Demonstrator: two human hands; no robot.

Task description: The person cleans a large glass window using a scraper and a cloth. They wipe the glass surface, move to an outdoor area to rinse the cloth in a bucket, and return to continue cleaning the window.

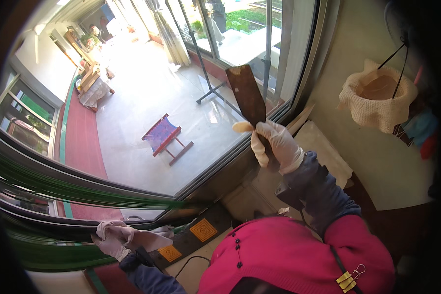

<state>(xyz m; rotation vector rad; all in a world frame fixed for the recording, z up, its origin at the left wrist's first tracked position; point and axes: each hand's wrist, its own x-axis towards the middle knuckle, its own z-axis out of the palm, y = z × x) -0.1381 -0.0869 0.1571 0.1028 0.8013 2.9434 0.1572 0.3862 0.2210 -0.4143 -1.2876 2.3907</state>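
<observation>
My right hand (279, 145), in a thin whitish glove, grips the narrow end of a dark brown flat blade or paddle (245, 92). Its broad end points up in front of the window glass. Lower left, my gloved left hand (110, 244) holds a crumpled pale pink cloth (143, 238) beside the window frame. Green plastic strips (58, 183) hang or stretch along the left, passing near that hand. What the flat tool is made of, I cannot tell.
A knitted cover on a hanging basket (378, 99) is at the right. Below stands a pale board (323, 150). A dark mat with orange squares (203, 230) lies on the floor. Beyond the glass are a folding stool (161, 136), a metal rack (210, 88) and a covered table (95, 92).
</observation>
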